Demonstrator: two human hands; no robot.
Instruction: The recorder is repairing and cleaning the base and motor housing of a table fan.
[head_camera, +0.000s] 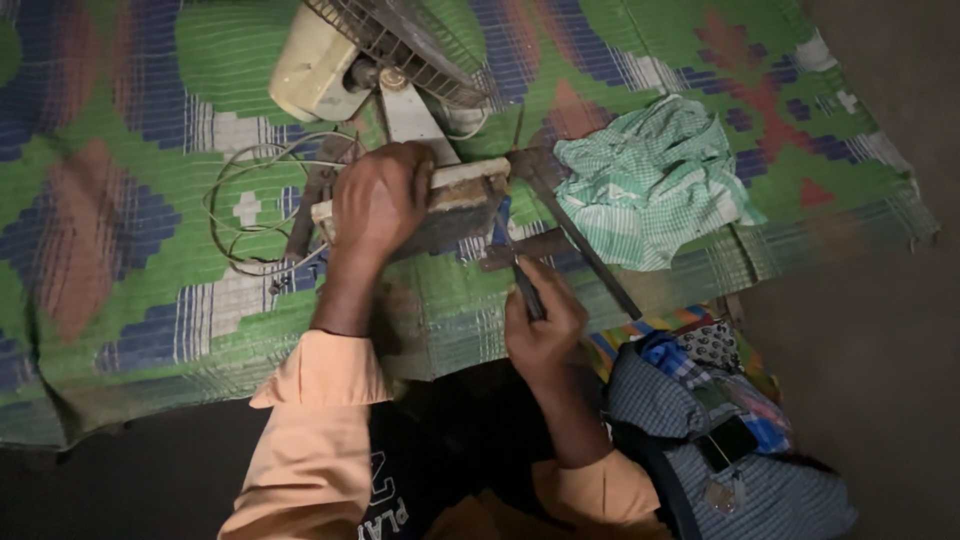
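Observation:
A cream table fan (340, 55) lies tipped on a green, blue and red woven mat (120, 220), its wire grille (400, 40) at the top. My left hand (378, 205) presses down on the fan's grimy rectangular base (460, 195), fingers wrapped over its upper edge. My right hand (545, 330) grips a screwdriver (515, 265), whose tip points up into the right end of the base. Dark metal cross-feet (580, 245) stick out from under the base.
A white power cord (245, 190) loops on the mat left of the base. A crumpled green-and-white checked cloth (650, 175) lies to the right. A checked cloth bag (720, 440) sits by my right arm. Bare dark floor (880, 330) borders the mat on the right.

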